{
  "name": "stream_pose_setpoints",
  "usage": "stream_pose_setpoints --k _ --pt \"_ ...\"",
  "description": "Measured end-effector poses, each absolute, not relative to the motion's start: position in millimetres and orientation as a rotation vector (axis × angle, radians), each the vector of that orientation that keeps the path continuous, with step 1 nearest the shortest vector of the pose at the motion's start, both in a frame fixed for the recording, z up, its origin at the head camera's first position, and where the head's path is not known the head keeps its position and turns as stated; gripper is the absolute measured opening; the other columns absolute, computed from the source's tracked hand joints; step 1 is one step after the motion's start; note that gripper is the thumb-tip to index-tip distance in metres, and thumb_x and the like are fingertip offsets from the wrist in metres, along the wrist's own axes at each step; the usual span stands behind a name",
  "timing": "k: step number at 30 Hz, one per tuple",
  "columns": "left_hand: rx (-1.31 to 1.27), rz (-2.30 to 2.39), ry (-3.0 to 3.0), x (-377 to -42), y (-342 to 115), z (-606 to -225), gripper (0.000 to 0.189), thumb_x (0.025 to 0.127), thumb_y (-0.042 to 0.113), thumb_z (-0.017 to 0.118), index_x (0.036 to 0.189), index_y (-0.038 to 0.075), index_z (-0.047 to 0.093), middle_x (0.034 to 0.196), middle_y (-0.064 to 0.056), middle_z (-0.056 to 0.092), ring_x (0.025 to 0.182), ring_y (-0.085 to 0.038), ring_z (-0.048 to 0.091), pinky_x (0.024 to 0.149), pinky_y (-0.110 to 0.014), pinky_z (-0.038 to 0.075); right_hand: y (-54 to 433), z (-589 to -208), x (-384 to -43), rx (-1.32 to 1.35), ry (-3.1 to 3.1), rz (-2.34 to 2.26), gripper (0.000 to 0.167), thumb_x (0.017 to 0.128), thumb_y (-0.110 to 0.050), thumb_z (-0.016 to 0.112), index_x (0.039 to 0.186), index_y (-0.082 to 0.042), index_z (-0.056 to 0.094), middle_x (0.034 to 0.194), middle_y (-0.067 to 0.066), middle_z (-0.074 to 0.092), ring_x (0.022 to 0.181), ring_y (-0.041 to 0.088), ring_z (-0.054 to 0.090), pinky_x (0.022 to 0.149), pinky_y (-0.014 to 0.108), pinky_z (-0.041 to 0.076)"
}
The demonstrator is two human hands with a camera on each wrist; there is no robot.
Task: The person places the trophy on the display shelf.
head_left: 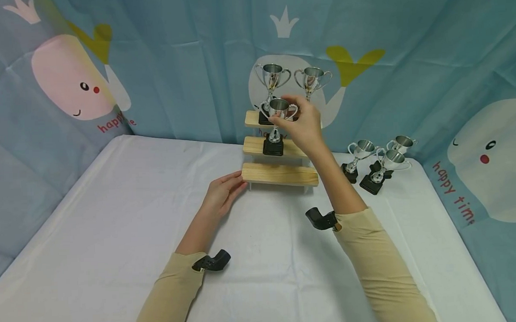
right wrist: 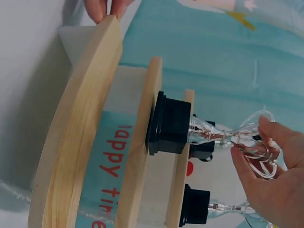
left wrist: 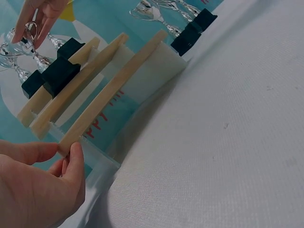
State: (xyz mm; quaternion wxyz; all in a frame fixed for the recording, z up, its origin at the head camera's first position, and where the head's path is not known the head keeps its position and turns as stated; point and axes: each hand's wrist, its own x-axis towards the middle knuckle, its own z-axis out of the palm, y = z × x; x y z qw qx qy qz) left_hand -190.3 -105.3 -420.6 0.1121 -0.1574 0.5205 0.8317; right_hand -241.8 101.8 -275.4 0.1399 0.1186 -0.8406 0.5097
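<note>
A three-tier stand with wooden shelves [head_left: 280, 174] stands toward the back of the table. On its middle shelf a silver trophy cup [head_left: 275, 134] with a black base is upright, left of centre. My right hand [head_left: 304, 126] pinches this cup by its bowl and handle, as the right wrist view shows. My left hand [head_left: 222, 195] grips the left end of the lowest shelf [left wrist: 114, 90] between thumb and fingers. Two more trophy cups stand on the top shelf, a left one [head_left: 272, 75] and a right one [head_left: 313, 78], partly hidden behind the right hand and held cup.
Right of the stand, three silver trophy cups [head_left: 362, 150] with black bases are grouped on the white-covered table [head_left: 115, 242]. Directly behind the stand hangs a blue curtain [head_left: 174, 88] with whale prints, which also runs along both sides.
</note>
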Motion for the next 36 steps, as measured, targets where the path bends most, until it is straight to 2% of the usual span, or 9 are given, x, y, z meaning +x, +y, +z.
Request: stream_pose_setpoints --k 7,25,30,36 --pt "-0.469 2.444 1.52 -190 -105 -421 0.043 0.108 -0.002 0.055 0.151 -0.007 0.051 0.153 -0.022 0.051 0.138 -0.027 0.056 0.102 -0.021 0.059 95 -276 -248 0.348 -2.429 1.518 0.059 0.094 -0.012 0.083 0.147 -0.003 0.059 0.141 0.016 0.059 0.096 0.024 0.058 0.066 0.023 0.045" --pt "-0.467 2.431 1.533 -190 -106 -419 0.043 0.109 0.0 0.055 0.151 -0.007 0.051 0.154 -0.022 0.051 0.139 -0.027 0.055 0.104 -0.023 0.059 87 -276 -253 0.335 -2.435 1.527 0.058 0.093 -0.014 0.085 0.145 -0.005 0.06 0.133 0.013 0.062 0.095 0.018 0.055 0.068 0.023 0.046" --pt "-0.47 2.436 1.527 -190 -105 -419 0.042 0.109 -0.001 0.055 0.151 -0.007 0.051 0.154 -0.022 0.051 0.139 -0.028 0.055 0.104 -0.023 0.059 88 -278 -252 0.347 -2.425 1.55 0.059 0.093 -0.014 0.085 0.146 -0.006 0.06 0.134 0.014 0.062 0.098 0.021 0.056 0.072 0.025 0.047" --pt "-0.473 2.437 1.518 -191 -105 -419 0.042 0.109 -0.001 0.054 0.151 -0.007 0.051 0.154 -0.022 0.051 0.139 -0.028 0.055 0.104 -0.022 0.059 90 -281 -253 0.367 -2.427 1.546 0.062 0.093 -0.012 0.084 0.148 -0.005 0.057 0.124 0.018 0.062 0.103 0.033 0.065 0.074 0.025 0.053"
